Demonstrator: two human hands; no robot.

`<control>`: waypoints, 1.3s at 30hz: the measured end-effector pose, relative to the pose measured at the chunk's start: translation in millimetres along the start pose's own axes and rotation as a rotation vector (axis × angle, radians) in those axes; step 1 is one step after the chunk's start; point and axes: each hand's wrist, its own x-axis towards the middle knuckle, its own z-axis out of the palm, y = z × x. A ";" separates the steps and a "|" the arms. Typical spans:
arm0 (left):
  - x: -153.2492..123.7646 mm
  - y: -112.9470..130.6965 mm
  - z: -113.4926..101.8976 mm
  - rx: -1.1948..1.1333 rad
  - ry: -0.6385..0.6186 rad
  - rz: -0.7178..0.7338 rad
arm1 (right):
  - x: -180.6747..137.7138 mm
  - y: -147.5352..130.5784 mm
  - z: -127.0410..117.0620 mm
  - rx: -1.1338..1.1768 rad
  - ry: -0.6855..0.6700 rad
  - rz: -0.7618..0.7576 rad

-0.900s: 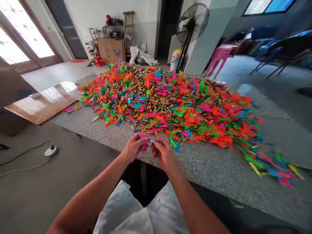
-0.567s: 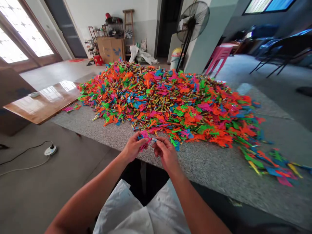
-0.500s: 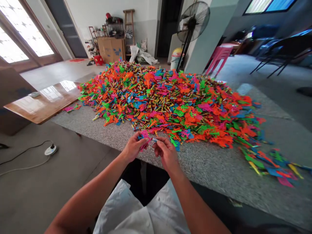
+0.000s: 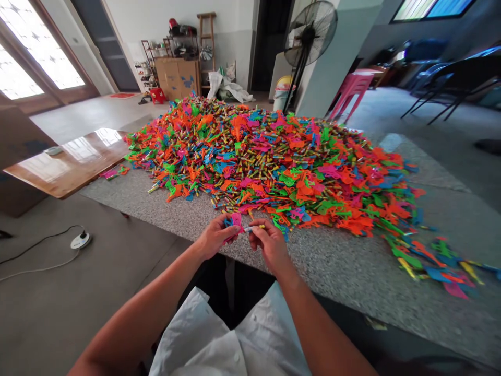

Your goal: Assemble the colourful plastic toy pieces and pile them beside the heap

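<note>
My left hand (image 4: 213, 236) is closed round a small pink plastic piece (image 4: 235, 221) at the near edge of the granite table (image 4: 332, 271). My right hand (image 4: 267, 244) pinches a thin yellow and white stick (image 4: 253, 228), whose tip points at the pink piece. Both hands meet just in front of a huge heap of orange, green, blue and pink plastic pieces and small sticks (image 4: 274, 162) that covers most of the table.
A wooden table (image 4: 66, 167) adjoins the left end. A power strip and cable (image 4: 80, 241) lie on the floor at left. A standing fan (image 4: 309, 36), pink stools (image 4: 350, 91) and chairs stand behind. Loose pieces (image 4: 434, 261) trail off at right.
The hands have stayed together at the table edge. The yellow and white stick now shows more clearly in the right fingers, and the view has shifted slightly.
</note>
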 end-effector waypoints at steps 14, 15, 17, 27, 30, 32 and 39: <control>-5.9 9.3 5.4 0.205 -0.176 0.006 | -2.5 -10.5 -4.5 -0.071 -0.118 -0.035; -5.5 8.3 6.4 0.212 -0.172 -0.008 | -3.4 -9.6 -5.3 -0.076 -0.106 -0.033; -5.1 5.0 8.8 0.224 -0.165 -0.039 | -5.1 -7.3 -6.2 -0.097 -0.084 -0.036; 20.9 -15.0 -2.5 0.372 -0.068 0.045 | -3.8 -17.5 -47.2 -0.285 0.175 0.034; 43.5 -15.3 -33.1 0.692 0.263 0.145 | -5.7 -27.8 -113.2 -0.331 0.663 -0.114; 55.4 -13.5 -54.4 0.950 0.416 0.148 | -7.5 -34.0 -162.7 -0.177 0.955 -0.204; 73.9 -14.7 -83.0 1.455 0.364 0.075 | -4.5 -21.9 -198.3 -0.101 0.975 -0.049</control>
